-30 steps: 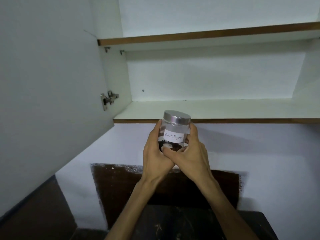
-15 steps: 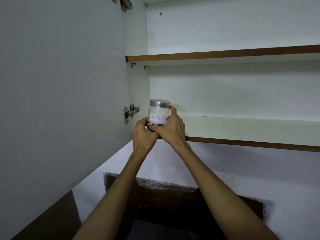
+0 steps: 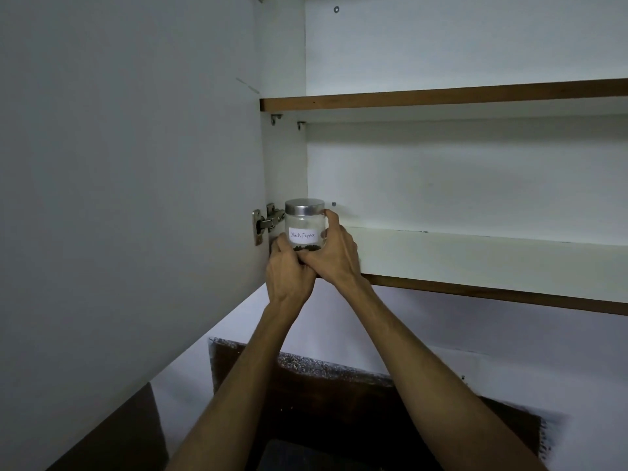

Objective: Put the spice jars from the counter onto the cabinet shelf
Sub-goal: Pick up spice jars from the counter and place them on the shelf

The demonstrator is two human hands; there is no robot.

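A clear glass spice jar point(image 3: 303, 225) with a silver lid and a white "Black Pepper" label stands upright at the far left end of the lower cabinet shelf point(image 3: 475, 256), close to the cabinet's side wall. My left hand point(image 3: 289, 270) wraps the jar's lower left side. My right hand point(image 3: 334, 253) grips its right side, thumb up near the lid. Dark peppercorns show at the jar's bottom. Whether the jar's base touches the shelf is hidden by my fingers.
The cabinet door point(image 3: 129, 198) stands open on the left, its metal hinge point(image 3: 266, 220) just beside the jar. An upper shelf point(image 3: 441, 96) spans above. Below are a white wall and a dark backsplash point(image 3: 339, 396).
Both hands lifted the jar from below the shelf's front edge up to its left end. Over the last half second the jar has hardly moved.
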